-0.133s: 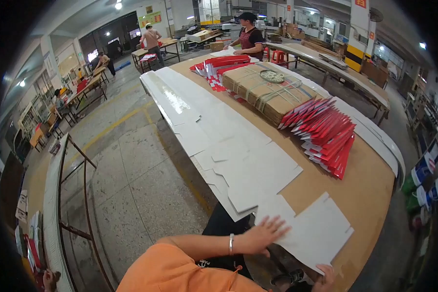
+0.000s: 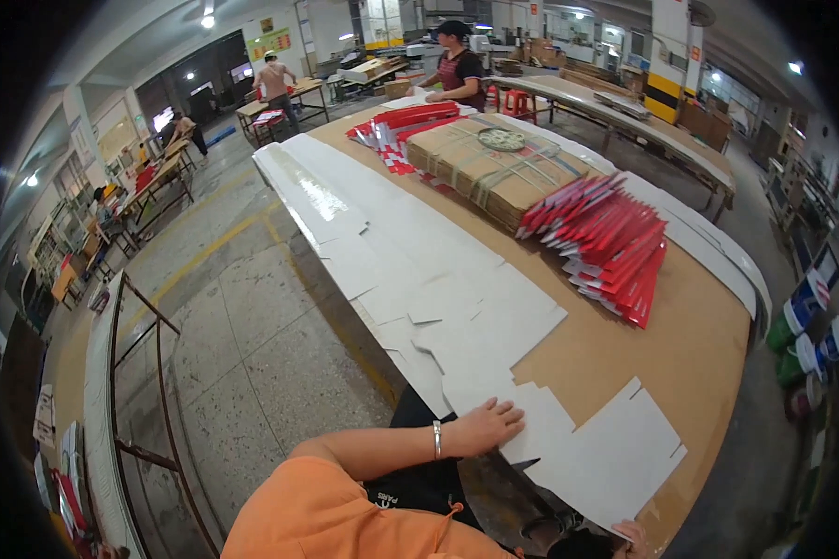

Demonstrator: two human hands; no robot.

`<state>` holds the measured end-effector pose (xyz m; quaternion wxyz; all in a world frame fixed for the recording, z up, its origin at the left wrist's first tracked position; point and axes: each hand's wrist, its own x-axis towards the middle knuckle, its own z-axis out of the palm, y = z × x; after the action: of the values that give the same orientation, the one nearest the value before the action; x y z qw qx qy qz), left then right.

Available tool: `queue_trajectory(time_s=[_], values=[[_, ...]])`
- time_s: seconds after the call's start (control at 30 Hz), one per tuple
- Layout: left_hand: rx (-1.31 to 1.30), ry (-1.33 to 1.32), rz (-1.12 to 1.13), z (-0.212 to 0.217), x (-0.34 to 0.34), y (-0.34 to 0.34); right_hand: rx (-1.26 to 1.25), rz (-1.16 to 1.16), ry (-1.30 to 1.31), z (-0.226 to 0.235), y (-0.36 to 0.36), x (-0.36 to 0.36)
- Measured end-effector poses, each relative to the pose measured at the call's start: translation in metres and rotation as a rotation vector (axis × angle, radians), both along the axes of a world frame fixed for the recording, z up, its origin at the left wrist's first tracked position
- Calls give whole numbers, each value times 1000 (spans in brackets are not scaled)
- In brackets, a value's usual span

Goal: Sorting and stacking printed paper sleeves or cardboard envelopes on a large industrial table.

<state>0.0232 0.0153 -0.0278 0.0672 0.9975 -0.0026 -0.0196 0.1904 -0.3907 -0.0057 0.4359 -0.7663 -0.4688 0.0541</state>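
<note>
A white die-cut cardboard sheet (image 2: 615,456) with slots and notches lies at the near end of the table. My left hand (image 2: 485,427), with a bracelet at its wrist, rests open on the white cardboard by the table's left edge, fingers stretched out. At the sheet's near corner my right hand (image 2: 634,538) is closed on the edge; only its fingers show. Farther up, more overlapping white cardboard sheets (image 2: 419,256) run along the left side of the table.
Across the brown tabletop (image 2: 606,363) sit a strapped cardboard bundle (image 2: 485,163) with a tape roll (image 2: 501,139) on top, and fanned red-and-white folded pieces (image 2: 606,242). A person (image 2: 457,70) stands at the far end. A metal-framed bench (image 2: 112,391) is at left.
My left hand has slid left along the cardboard, its fingers drawing closer together. My right hand stays at the sheet's near corner. The whole view has shifted slightly.
</note>
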Motion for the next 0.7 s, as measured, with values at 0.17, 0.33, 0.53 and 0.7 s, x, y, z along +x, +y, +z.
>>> queue_trajectory(time_s=[0.17,0.33,0.53,0.7], values=[[-237,-19,-143,-6,31,-10,40,-133,169,9,-54,-16],[-589,-218,-139,-7,49,-37,32,-415,-360,-9,-65,-35],[-564,-280,278,-22,68,-79,-55,-511,-230,-14,-60,-55],[-664,-447,-345,-57,68,-106,-87,-793,138,3,-37,-67]])
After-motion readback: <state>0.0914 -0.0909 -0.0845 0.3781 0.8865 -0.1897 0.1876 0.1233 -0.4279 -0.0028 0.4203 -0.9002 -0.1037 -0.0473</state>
